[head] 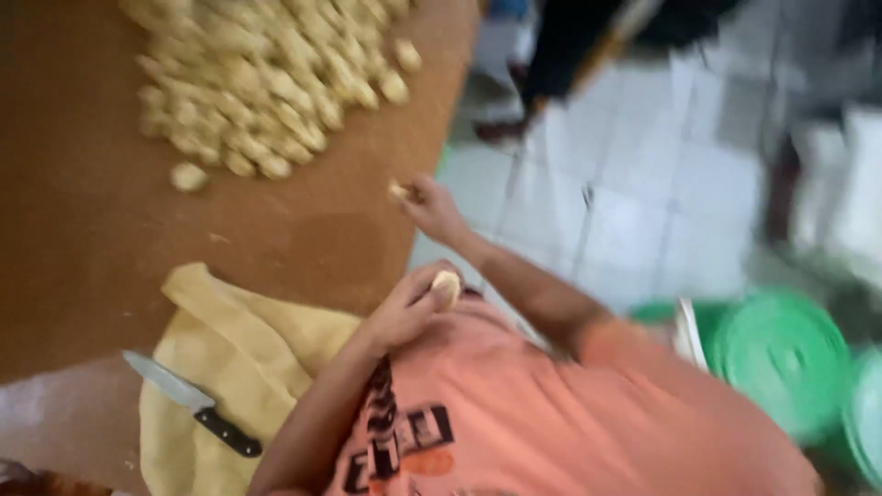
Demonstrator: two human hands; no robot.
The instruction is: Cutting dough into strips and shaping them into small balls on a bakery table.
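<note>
Lying at the lower left of the brown table (83, 230), a knife (188, 402) with a bright blade and black handle rests on a slab of yellowish dough (230, 354) spread along the near edge. Farther back on the table, a heap of small pale dough pieces (266, 73) fills the upper left, with one stray piece (188, 176) just beside its near margin. Toward the centre, the left hand (409, 308) is clenched around a rounded dough ball (446, 287), held close against the orange printed shirt (551, 413) and just off the table's edge. Above it, the right hand (432, 207) is extended over the table's corner, its fingers pinching a smaller dough lump (398, 191); the two hands are apart. To the right, a white tiled floor (643, 184) shows, with green round containers (785, 358) at the lower right. Another person's dark-clothed legs (560, 55) appear blurred at the top.
</note>
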